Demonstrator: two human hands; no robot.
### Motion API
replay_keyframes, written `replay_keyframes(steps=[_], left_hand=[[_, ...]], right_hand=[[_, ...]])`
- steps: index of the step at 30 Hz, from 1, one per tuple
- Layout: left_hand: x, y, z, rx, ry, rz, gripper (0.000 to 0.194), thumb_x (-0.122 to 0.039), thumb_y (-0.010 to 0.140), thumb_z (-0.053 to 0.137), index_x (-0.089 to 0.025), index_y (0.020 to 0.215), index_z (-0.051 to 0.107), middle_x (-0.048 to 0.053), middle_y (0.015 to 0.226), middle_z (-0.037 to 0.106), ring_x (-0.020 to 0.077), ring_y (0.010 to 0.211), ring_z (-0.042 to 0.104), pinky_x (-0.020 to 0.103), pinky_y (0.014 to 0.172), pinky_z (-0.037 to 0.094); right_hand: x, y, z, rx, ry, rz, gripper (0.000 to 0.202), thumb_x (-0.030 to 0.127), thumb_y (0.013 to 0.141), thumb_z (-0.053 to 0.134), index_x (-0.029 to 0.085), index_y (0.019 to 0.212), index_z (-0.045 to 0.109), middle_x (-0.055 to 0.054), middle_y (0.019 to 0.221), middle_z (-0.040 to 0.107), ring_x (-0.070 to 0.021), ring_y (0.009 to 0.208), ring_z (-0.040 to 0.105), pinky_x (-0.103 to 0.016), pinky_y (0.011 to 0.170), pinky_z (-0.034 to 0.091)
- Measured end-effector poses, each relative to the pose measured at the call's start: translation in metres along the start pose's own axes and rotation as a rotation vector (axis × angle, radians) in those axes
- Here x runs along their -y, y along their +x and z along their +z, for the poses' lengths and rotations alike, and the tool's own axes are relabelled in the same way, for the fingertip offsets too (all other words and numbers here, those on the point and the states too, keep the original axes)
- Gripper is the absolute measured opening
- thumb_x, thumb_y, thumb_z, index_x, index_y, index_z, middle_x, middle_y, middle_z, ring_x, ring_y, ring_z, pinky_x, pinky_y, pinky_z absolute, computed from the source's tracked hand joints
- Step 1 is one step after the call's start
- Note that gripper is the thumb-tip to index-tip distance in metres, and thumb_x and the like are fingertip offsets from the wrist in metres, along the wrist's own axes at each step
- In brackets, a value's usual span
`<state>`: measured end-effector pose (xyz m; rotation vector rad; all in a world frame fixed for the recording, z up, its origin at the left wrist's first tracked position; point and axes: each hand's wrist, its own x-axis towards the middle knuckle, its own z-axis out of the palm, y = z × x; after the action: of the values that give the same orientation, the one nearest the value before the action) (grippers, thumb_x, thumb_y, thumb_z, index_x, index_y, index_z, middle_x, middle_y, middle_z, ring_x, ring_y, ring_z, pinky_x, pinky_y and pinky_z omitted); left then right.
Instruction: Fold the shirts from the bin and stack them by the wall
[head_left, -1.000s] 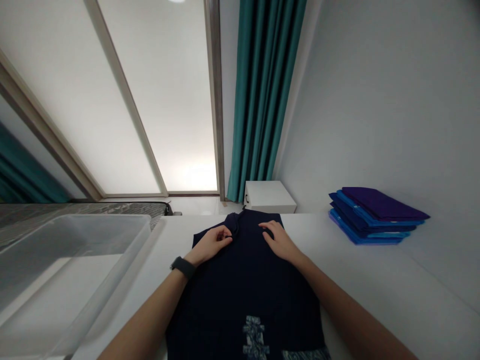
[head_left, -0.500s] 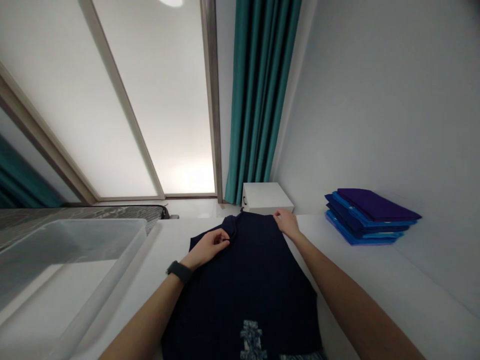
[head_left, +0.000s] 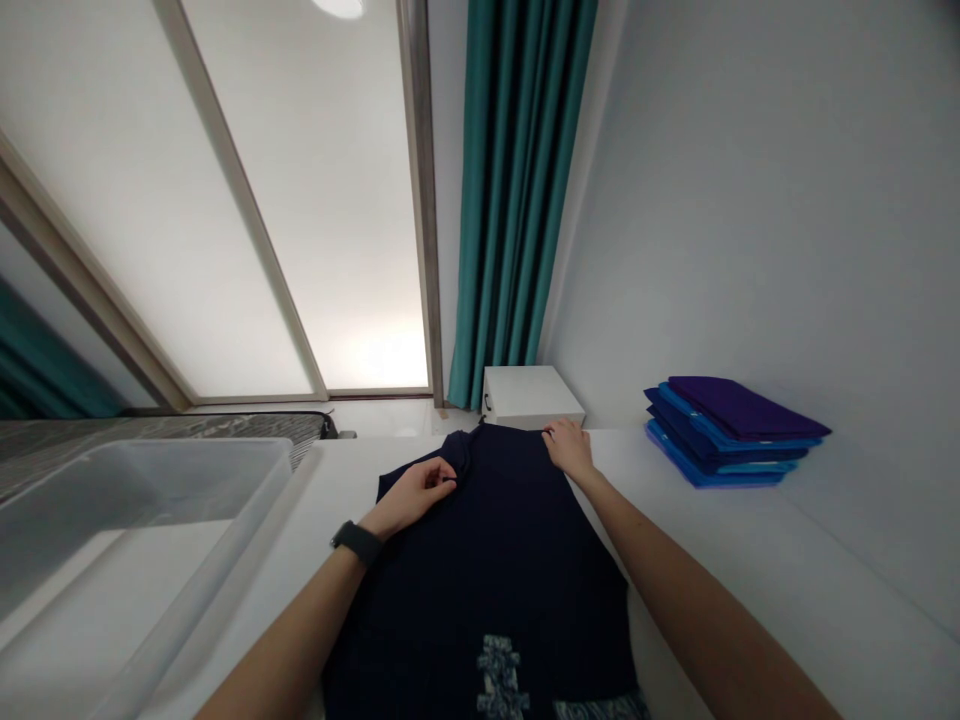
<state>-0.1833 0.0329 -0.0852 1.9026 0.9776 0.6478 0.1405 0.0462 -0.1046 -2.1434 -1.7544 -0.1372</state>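
Observation:
A dark navy garment (head_left: 510, 540) with a patterned patch near its lower part lies spread on the white table. My left hand (head_left: 420, 490), with a dark watch on the wrist, is closed in a pinch on the garment near its upper left, where the cloth is bunched. At the upper right edge, my right hand (head_left: 568, 447) grips the cloth with fingers bent over it. The garment's near end runs out of the bottom of the view.
On the right by the wall sits a stack of folded blue and purple cloth items (head_left: 735, 430). A clear plastic bin (head_left: 225, 560) stands at the left. A small white cabinet (head_left: 529, 390) is beyond the table (head_left: 750, 560), before a green curtain (head_left: 510, 200).
My right hand's fingers have curled further over the garment's edge. The left hand keeps its pinch, and the garment lies nearly as before. The view has shifted slightly.

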Motion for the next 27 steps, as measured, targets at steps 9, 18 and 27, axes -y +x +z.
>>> replay_keyframes(steps=[9,18,27], left_hand=[[-0.002,0.000,-0.001,0.006,-0.005,-0.006,0.022,-0.038,0.082,0.059,-0.017,0.090,0.060,-0.005,0.069,0.051,0.0113,0.060,0.045,0.024,0.058,0.034],[-0.002,0.001,0.000,0.012,-0.039,-0.007,0.024,-0.040,0.081,0.059,-0.017,0.088,0.059,-0.005,0.068,0.050,0.0111,0.059,0.044,0.023,0.056,0.033],[0.002,0.002,0.001,0.016,-0.042,0.006,0.024,-0.041,0.081,0.060,-0.018,0.085,0.058,-0.004,0.069,0.053,0.0119,0.060,0.047,0.023,0.057,0.034]], right_hand=[[0.010,0.003,0.005,-0.045,0.036,0.024,0.018,0.020,0.094,0.045,0.017,0.094,0.063,-0.014,0.108,0.062,-0.0266,0.109,0.051,-0.038,0.087,0.037],[0.022,-0.025,-0.036,-0.103,0.202,-0.117,0.020,0.023,0.096,0.039,0.018,0.098,0.058,-0.008,0.097,0.066,-0.0211,0.094,0.059,-0.033,0.085,0.041],[0.043,-0.100,-0.058,0.131,0.411,-0.551,0.018,0.023,0.095,0.045,0.022,0.087,0.061,-0.004,0.087,0.066,-0.0198,0.086,0.057,-0.034,0.082,0.039]])
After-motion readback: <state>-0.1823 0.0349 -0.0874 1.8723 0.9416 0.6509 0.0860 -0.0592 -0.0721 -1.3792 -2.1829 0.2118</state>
